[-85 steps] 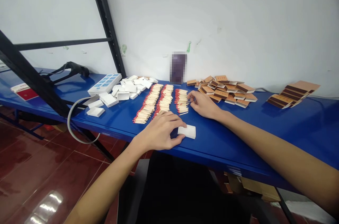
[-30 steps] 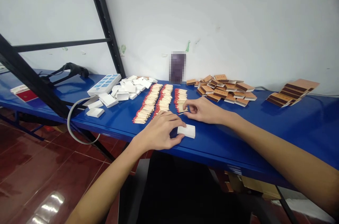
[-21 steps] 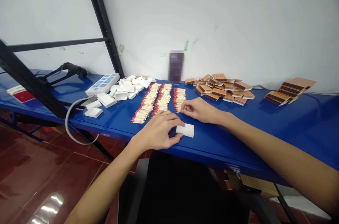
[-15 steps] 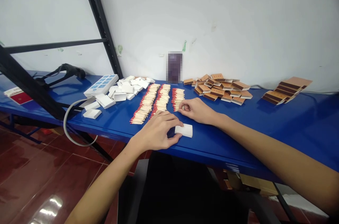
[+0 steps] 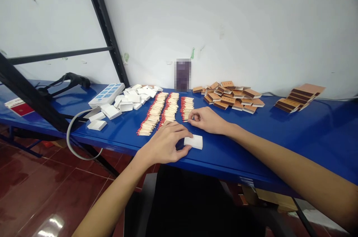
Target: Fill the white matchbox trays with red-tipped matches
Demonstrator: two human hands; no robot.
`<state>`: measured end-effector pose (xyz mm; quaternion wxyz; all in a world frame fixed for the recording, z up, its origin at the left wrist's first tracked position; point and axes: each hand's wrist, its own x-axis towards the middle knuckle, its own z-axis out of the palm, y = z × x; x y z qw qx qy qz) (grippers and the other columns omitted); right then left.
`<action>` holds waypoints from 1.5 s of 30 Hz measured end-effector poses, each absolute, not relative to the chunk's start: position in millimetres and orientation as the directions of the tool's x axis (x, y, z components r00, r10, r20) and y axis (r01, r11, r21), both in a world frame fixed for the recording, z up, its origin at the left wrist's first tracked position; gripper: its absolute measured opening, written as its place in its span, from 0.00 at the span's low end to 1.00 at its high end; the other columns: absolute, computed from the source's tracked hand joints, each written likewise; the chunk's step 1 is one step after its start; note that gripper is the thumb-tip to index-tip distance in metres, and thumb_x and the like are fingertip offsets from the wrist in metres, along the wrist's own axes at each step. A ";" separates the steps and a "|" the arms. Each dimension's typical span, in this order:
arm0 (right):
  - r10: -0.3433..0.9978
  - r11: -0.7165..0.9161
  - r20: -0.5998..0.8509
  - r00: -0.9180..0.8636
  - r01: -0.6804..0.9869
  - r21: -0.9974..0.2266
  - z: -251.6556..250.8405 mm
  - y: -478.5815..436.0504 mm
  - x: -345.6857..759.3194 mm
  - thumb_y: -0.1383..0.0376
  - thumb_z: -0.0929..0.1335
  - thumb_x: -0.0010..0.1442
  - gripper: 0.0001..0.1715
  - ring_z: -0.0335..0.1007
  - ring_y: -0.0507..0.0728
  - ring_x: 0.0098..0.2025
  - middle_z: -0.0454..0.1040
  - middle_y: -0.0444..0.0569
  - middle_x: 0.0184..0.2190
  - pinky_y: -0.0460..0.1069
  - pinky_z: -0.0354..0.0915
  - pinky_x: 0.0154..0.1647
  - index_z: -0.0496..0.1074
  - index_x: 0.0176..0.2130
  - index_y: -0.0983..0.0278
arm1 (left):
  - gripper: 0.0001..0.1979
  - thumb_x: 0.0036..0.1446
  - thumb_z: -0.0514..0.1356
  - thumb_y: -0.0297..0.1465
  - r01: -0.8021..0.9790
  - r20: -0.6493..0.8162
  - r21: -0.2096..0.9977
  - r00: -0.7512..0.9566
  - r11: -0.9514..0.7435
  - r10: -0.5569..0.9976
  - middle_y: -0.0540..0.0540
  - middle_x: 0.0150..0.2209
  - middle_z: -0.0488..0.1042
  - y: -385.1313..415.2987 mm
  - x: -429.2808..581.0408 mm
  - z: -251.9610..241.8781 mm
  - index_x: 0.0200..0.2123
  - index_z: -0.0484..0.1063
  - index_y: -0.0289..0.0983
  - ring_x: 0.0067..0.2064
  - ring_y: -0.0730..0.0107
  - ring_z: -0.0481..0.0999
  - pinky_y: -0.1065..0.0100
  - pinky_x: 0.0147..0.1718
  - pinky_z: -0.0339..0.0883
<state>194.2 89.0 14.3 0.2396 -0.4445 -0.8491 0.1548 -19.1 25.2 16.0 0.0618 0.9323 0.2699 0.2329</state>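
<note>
Three rows of red-tipped matches (image 5: 156, 112) lie on the blue worktop (image 5: 279, 132), right of heaped white trays (image 5: 134, 97). The left hand (image 5: 165, 143) pinches a single white tray (image 5: 193, 142) by its left end, near the front edge. The right hand (image 5: 207, 120), fingertips together, seems to pinch matches at the rightmost row's near end. Brown sleeves (image 5: 232, 97) lie farther right.

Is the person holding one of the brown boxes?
No, the left hand grips a white box and the right hand touches the matches, while the brown boxes lie apart behind them.
</note>
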 end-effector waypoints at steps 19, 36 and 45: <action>0.857 0.508 0.223 -0.464 0.690 -0.516 19.5 86.1 192.0 0.66 0.67 0.52 0.07 0.62 0.50 0.24 0.70 0.43 0.20 0.46 0.54 0.26 0.76 0.29 0.64 | 0.11 0.59 0.60 0.32 0.478 0.401 0.230 0.747 -0.848 0.530 0.46 0.44 0.77 25.2 -19.1 15.2 0.45 0.75 0.37 0.46 0.61 0.74 0.59 0.51 0.63; 0.805 0.593 0.327 -0.496 0.665 -0.453 13.2 93.5 200.2 0.65 0.66 0.58 0.07 0.60 0.50 0.24 0.67 0.41 0.21 0.46 0.52 0.28 0.74 0.33 0.65 | 0.11 0.59 0.60 0.32 0.464 0.416 0.242 0.744 -0.852 0.524 0.46 0.44 0.77 25.8 -20.2 14.0 0.45 0.74 0.39 0.47 0.62 0.74 0.59 0.52 0.63; 0.774 0.633 0.322 -0.545 0.660 -0.404 9.6 96.0 201.8 0.63 0.65 0.61 0.11 0.60 0.50 0.24 0.69 0.43 0.22 0.46 0.52 0.29 0.76 0.35 0.65 | 0.11 0.59 0.61 0.32 0.469 0.414 0.231 0.745 -0.852 0.523 0.46 0.43 0.77 24.3 -19.3 16.1 0.45 0.75 0.38 0.46 0.62 0.74 0.59 0.51 0.63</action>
